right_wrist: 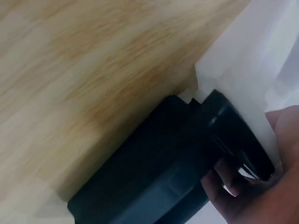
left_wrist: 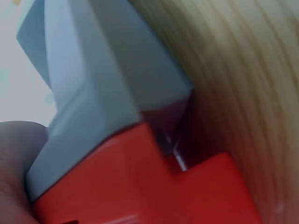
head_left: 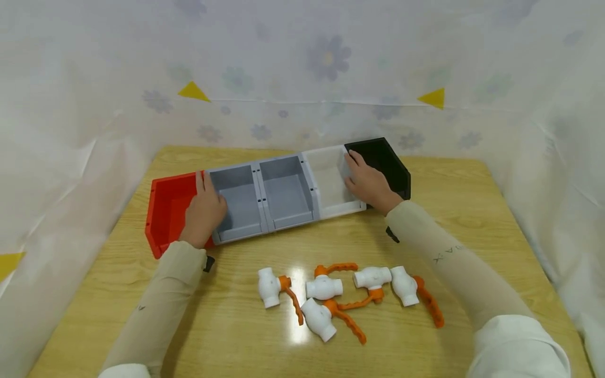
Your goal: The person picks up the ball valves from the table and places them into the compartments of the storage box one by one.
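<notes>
Five-colour storage is not stacked but set side by side: a red bin (head_left: 152,212), two grey bins (head_left: 262,207), a white bin (head_left: 342,209) and a black bin (head_left: 402,181) form one slanted row on the table. My left hand (head_left: 204,210) grips the adjoining walls of the red bin and the grey one beside it. At the other end, my right hand (head_left: 371,181) holds the walls where white and black meet, its fingers reaching into the black bin (right_wrist: 154,154). In the left wrist view, the red bin (left_wrist: 117,177) sits against the grey bin (left_wrist: 93,107).
Several white ball valves (head_left: 324,288) with orange handles lie loose on the wooden table (head_left: 227,325), nearer me than the bins. A patterned pale sheet (head_left: 283,63) hangs behind the table, with yellow triangles (head_left: 432,98) on it.
</notes>
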Motion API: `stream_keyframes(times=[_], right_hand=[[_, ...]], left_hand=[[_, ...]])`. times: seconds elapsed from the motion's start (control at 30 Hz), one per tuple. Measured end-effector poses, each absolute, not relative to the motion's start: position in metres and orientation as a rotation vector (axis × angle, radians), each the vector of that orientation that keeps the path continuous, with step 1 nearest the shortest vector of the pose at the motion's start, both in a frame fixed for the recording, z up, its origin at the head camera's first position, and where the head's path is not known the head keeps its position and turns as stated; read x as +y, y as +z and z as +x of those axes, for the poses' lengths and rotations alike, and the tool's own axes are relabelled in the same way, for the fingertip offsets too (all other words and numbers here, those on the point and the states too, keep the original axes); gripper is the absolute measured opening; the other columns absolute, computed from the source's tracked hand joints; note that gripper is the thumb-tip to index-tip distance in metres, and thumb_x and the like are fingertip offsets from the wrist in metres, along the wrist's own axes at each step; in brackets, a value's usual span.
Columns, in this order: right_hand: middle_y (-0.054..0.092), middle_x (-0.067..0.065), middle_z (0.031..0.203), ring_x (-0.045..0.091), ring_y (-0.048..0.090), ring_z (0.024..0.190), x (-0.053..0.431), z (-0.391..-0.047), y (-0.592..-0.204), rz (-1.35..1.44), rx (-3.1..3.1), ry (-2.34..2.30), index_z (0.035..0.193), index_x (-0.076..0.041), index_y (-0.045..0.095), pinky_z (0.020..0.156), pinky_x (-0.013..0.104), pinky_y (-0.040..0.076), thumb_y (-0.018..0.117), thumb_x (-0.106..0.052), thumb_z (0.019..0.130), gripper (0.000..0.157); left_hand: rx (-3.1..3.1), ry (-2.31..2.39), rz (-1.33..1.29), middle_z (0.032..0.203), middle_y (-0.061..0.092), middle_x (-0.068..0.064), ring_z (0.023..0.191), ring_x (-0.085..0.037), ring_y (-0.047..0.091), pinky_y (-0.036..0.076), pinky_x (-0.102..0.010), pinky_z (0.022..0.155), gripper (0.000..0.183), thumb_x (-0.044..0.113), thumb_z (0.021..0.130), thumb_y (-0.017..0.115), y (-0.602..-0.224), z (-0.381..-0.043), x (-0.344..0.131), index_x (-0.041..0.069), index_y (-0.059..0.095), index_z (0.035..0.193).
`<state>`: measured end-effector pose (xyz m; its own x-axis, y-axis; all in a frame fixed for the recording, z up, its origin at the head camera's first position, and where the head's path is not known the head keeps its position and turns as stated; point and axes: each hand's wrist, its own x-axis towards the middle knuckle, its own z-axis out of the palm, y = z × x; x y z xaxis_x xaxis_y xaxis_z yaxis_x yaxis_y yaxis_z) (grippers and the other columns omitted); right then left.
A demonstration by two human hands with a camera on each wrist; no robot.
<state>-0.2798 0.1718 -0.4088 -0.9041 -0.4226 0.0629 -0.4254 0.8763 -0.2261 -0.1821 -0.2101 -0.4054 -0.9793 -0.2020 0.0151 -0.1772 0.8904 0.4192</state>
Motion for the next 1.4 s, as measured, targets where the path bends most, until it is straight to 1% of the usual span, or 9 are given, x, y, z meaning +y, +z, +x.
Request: stream_keyframes(times=[0.07, 0.2, 0.33, 0.5, 0.7, 0.87, 1.0, 1.13, 1.4], right_hand=[[0.013, 0.011, 0.153, 0.017, 0.04, 0.045, 0.168, -0.283, -0.411, 0.661, -3.014, 0.362, 0.148, -0.006, 0.016, 0.043, 0.032, 0.036, 0.047, -0.02, 0.095, 0.063], [0.008, 0.006, 0.155, 0.018, 0.04, 0.043, 0.165, -0.282, -0.417, 0.588, -3.024, 0.38, 0.149, -0.007, 0.011, 0.043, 0.031, 0.037, 0.047, -0.017, 0.095, 0.065], [0.004, 0.004, 0.155, 0.018, 0.04, 0.041, 0.163, -0.278, -0.42, 0.567, -3.031, 0.381, 0.149, -0.008, 0.008, 0.042, 0.031, 0.037, 0.046, -0.015, 0.095, 0.067], [0.005, 0.007, 0.155, 0.017, 0.04, 0.042, 0.158, -0.274, -0.416, 0.607, -2.992, 0.4, 0.149, -0.006, 0.008, 0.044, 0.031, 0.036, 0.047, -0.011, 0.095, 0.067], [0.007, 0.01, 0.154, 0.018, 0.04, 0.043, 0.157, -0.267, -0.411, 0.567, -3.021, 0.375, 0.148, -0.004, 0.01, 0.045, 0.032, 0.036, 0.046, -0.011, 0.095, 0.065], [0.01, 0.012, 0.154, 0.018, 0.04, 0.043, 0.158, -0.261, -0.41, 0.556, -3.007, 0.364, 0.148, -0.002, 0.012, 0.045, 0.032, 0.037, 0.047, -0.009, 0.094, 0.064], [0.01, 0.012, 0.154, 0.019, 0.04, 0.043, 0.159, -0.258, -0.408, 0.532, -3.006, 0.363, 0.147, -0.002, 0.013, 0.045, 0.032, 0.037, 0.045, -0.009, 0.094, 0.063], [0.009, 0.011, 0.154, 0.019, 0.041, 0.044, 0.159, -0.256, -0.407, 0.488, -3.02, 0.363, 0.148, -0.002, 0.012, 0.045, 0.033, 0.038, 0.044, -0.009, 0.094, 0.063], [0.01, 0.013, 0.153, 0.021, 0.042, 0.044, 0.161, -0.252, -0.406, 0.428, -3.005, 0.37, 0.147, -0.002, 0.012, 0.044, 0.035, 0.038, 0.045, -0.009, 0.094, 0.064]], left_hand=[[-2.992, -0.647, 0.298, 0.155, -0.005, -0.011, 0.049, -0.026, 0.04, 0.035, -0.035, 0.04, 0.067, 0.016, 0.092, 0.035, -0.407, -0.184, -0.21, 0.004, 0.0, 0.148], [-2.99, -0.637, 0.29, 0.155, -0.002, -0.012, 0.051, -0.027, 0.043, 0.038, -0.036, 0.042, 0.067, 0.014, 0.092, 0.036, -0.409, -0.185, -0.21, 0.003, 0.0, 0.148], [-2.998, -0.625, 0.292, 0.155, -0.002, -0.013, 0.053, -0.029, 0.043, 0.037, -0.036, 0.042, 0.068, 0.011, 0.09, 0.035, -0.409, -0.182, -0.211, 0.003, 0.0, 0.148], [-2.977, -0.598, 0.316, 0.155, -0.002, -0.012, 0.053, -0.03, 0.041, 0.035, -0.036, 0.04, 0.072, 0.007, 0.085, 0.035, -0.407, -0.179, -0.215, 0.005, -0.001, 0.148], [-2.984, -0.6, 0.29, 0.155, -0.003, -0.012, 0.052, -0.03, 0.041, 0.035, -0.036, 0.041, 0.073, 0.007, 0.085, 0.036, -0.409, -0.178, -0.215, 0.005, -0.001, 0.148], [-2.952, -0.594, 0.267, 0.154, 0.002, -0.014, 0.051, -0.03, 0.04, 0.034, -0.037, 0.041, 0.072, 0.006, 0.084, 0.038, -0.411, -0.179, -0.214, 0.003, 0.004, 0.148], [-2.916, -0.616, 0.229, 0.154, 0.006, -0.014, 0.046, -0.027, 0.037, 0.031, -0.034, 0.039, 0.072, 0.005, 0.083, 0.039, -0.409, -0.184, -0.214, 0.002, 0.009, 0.148], [-2.91, -0.636, 0.194, 0.154, 0.008, -0.013, 0.043, -0.024, 0.033, 0.028, -0.032, 0.038, 0.071, 0.004, 0.083, 0.04, -0.405, -0.191, -0.215, 0.003, 0.011, 0.148], [-2.934, -0.644, 0.138, 0.155, 0.005, -0.009, 0.043, -0.024, 0.034, 0.03, -0.033, 0.038, 0.07, 0.005, 0.084, 0.038, -0.406, -0.207, -0.218, 0.005, 0.009, 0.149]])
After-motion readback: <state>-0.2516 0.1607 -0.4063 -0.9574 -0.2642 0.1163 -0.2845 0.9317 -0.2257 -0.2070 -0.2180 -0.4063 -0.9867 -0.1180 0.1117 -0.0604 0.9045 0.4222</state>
